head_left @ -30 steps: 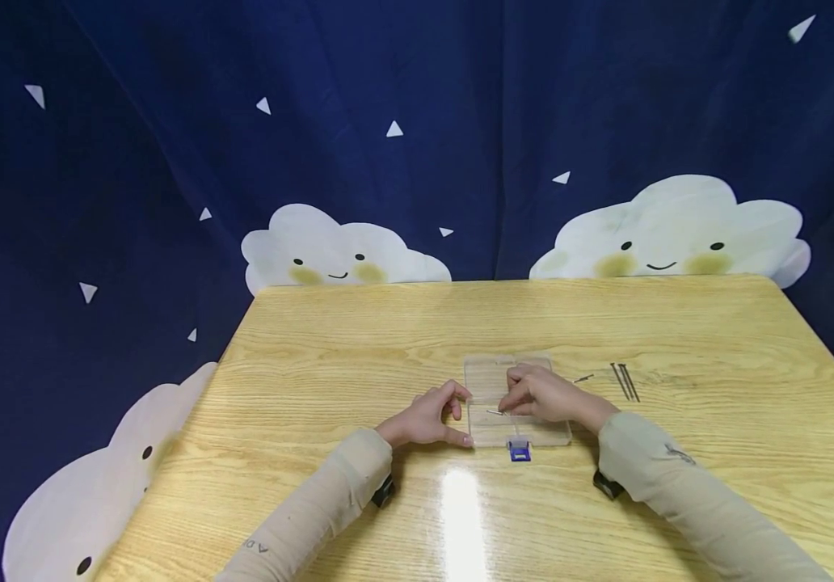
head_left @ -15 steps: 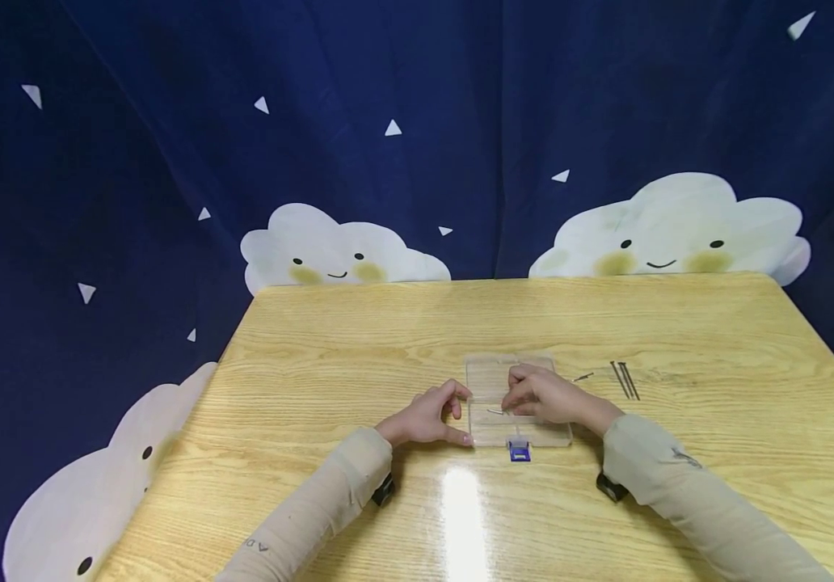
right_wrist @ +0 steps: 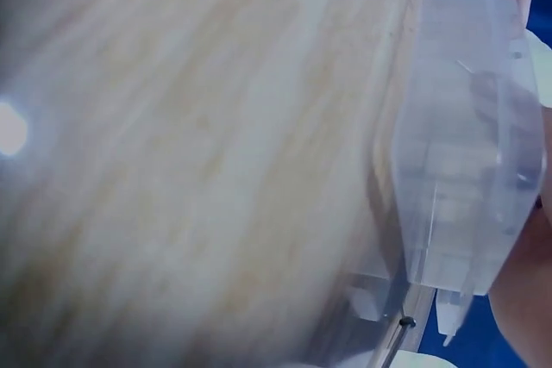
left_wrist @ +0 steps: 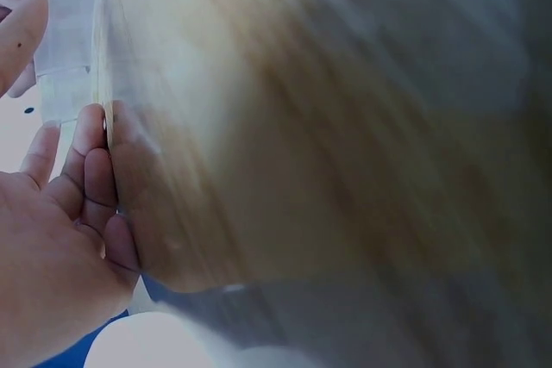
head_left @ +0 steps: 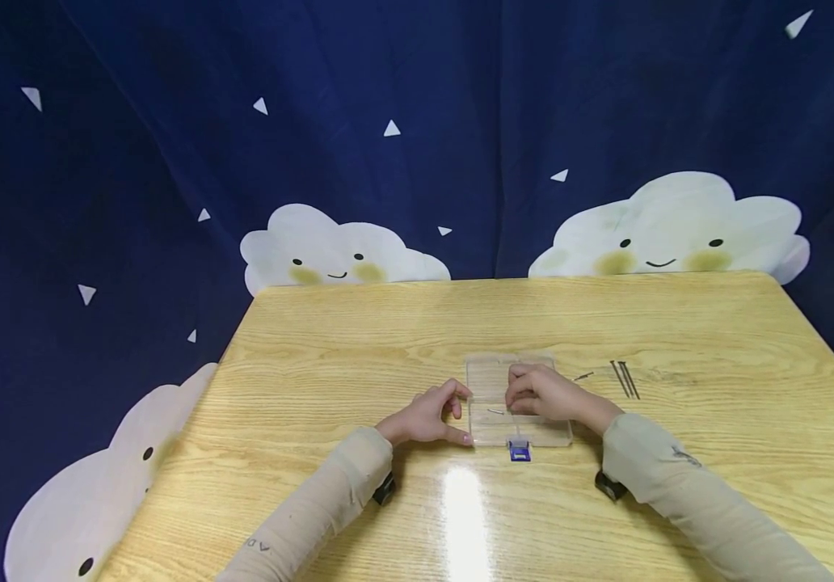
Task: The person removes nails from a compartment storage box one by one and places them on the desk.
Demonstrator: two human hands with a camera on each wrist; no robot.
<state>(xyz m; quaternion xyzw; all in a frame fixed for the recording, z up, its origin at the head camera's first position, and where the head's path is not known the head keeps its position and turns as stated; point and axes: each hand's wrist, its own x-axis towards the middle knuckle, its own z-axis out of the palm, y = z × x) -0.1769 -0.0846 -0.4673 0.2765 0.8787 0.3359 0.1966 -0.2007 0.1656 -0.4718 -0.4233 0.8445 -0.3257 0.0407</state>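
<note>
A clear plastic compartment box [head_left: 544,433] lies with its lid [head_left: 485,378] folded back on the table; its blue latch [head_left: 520,453] faces the person. A small silvery pin or screw [head_left: 495,412] lies in its left compartment. My left hand [head_left: 431,415] grips the box's left end, thumb at the front corner and bent index finger near the hinge. My right hand [head_left: 542,394] reaches over the box, fingertips drawn together right of the small pin. I cannot tell whether they hold anything. In the right wrist view, the box wall [right_wrist: 461,144] hides most of that hand.
Right of the box, a short dark screw or nail [head_left: 583,377] and a few long nails [head_left: 629,381] lie on the wooden table [head_left: 330,339]. A nail head [right_wrist: 407,322] shows beyond the box in the right wrist view. A dark blue curtain [head_left: 417,73] hangs behind.
My right fingertips have shifted slightly right, away from the small pin, which now shows apart from them inside the box. My left hand has stayed at the box's end.
</note>
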